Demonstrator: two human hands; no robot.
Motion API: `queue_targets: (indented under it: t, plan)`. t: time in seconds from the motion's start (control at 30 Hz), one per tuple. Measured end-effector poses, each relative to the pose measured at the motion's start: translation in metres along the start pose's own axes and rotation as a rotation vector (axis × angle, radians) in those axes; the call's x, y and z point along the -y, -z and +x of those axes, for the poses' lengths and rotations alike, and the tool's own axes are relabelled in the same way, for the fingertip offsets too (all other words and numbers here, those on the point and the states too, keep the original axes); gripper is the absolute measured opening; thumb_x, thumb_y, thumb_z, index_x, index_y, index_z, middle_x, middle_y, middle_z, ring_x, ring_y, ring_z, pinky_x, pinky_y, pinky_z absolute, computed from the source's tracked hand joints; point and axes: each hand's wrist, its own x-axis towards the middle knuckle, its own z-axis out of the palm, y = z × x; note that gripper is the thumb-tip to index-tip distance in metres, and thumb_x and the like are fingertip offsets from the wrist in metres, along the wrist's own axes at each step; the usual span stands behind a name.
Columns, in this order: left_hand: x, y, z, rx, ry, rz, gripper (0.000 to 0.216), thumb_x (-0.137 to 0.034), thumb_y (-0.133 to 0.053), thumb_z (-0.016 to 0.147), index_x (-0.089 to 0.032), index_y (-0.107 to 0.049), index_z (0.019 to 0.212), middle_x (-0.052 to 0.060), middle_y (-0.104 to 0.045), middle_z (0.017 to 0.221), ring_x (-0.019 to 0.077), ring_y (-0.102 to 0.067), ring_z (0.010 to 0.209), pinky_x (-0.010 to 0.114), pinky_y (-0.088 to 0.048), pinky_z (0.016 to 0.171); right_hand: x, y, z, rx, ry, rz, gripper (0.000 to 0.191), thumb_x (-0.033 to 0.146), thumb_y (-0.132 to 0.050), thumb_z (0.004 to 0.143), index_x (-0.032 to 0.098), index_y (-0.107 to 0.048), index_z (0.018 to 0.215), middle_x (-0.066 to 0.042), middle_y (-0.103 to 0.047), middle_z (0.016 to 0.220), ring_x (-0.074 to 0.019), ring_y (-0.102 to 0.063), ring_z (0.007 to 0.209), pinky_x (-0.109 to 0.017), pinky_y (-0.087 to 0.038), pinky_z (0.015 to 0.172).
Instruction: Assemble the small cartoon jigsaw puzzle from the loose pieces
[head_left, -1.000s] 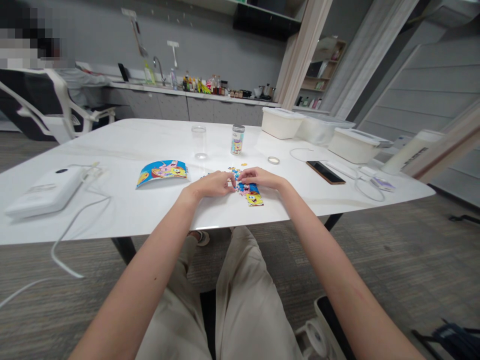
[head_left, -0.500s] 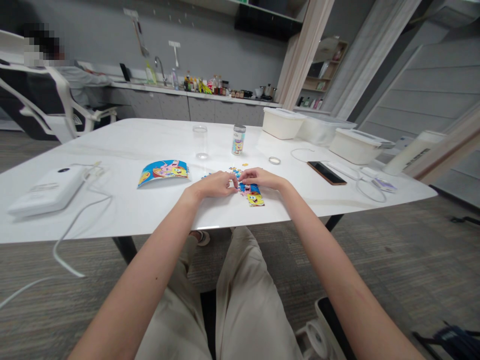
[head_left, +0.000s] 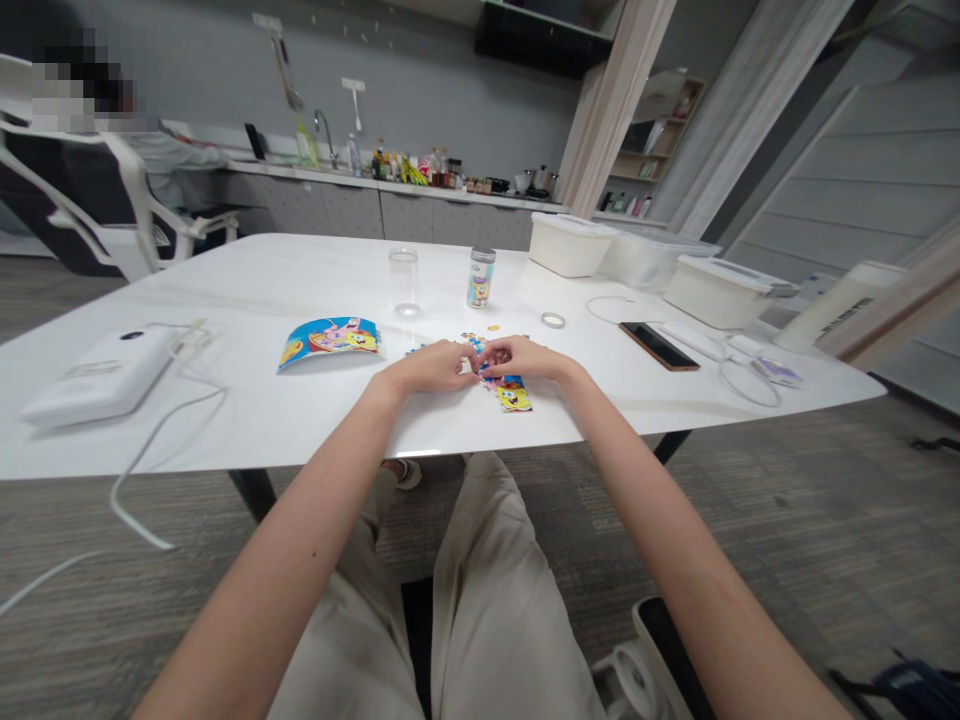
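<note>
Yellow and blue, one partly joined puzzle point(head_left: 514, 398) lies at frame centre; left hand point(head_left: 439, 366) and right hand point(head_left: 526, 356) bend over it; whether fingers pinch anything cannot be told. Two jars point(head_left: 481, 288) stand above centre.

We look from the wearer's head, forward and down, in a single wide view: legs point(head_left: 495, 580) close at bottom centre, the left hand point(head_left: 441, 366) and right hand point(head_left: 523, 357) mid-frame, a kitchen counter point(head_left: 346, 212) farther off in the upper frame.
</note>
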Motion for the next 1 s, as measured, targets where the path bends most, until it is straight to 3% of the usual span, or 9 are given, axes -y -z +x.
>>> queue_targets:
  t: [0.33,0.8,1.0]
  plan:
    - [-0.0031,0.0017,-0.0019,0.0,-0.007,-0.021,0.027,-0.033,-0.054,0.083,-0.019,-0.068,0.101,0.001,-0.066,0.073,0.0159,-0.061,0.07,0.025,-0.04,0.069,0.0057,-0.0011,-0.0019,0.031,-0.017,0.05,0.02,0.026,-0.067,0.073,0.013,-0.067,0.09,0.002,-0.061,0.063,-0.0101,-0.054,0.058,-0.023,-0.042,0.057]
    - [-0.0041,0.0002,-0.0009,-0.005,-0.002,-0.027,0.025,-0.031,-0.057,0.082,-0.019,-0.069,0.1,0.002,-0.066,0.076,0.0156,-0.06,0.072,0.025,-0.04,0.069,0.0038,-0.0014,-0.0011,0.024,-0.017,0.074,0.021,0.024,-0.069,0.071,0.014,-0.067,0.09,0.003,-0.058,0.062,-0.0105,-0.054,0.059,-0.024,-0.042,0.057]
    - [0.001,-0.0006,0.001,-0.039,-0.084,-0.074,0.026,-0.035,-0.058,0.081,-0.02,-0.072,0.096,0.0,-0.063,0.071,0.0127,-0.054,0.064,0.024,-0.038,0.068,0.0029,-0.0008,-0.001,0.027,0.013,0.033,0.019,0.027,-0.07,0.072,0.015,-0.066,0.086,0.002,-0.059,0.066,-0.011,-0.053,0.062,-0.024,-0.042,0.058]
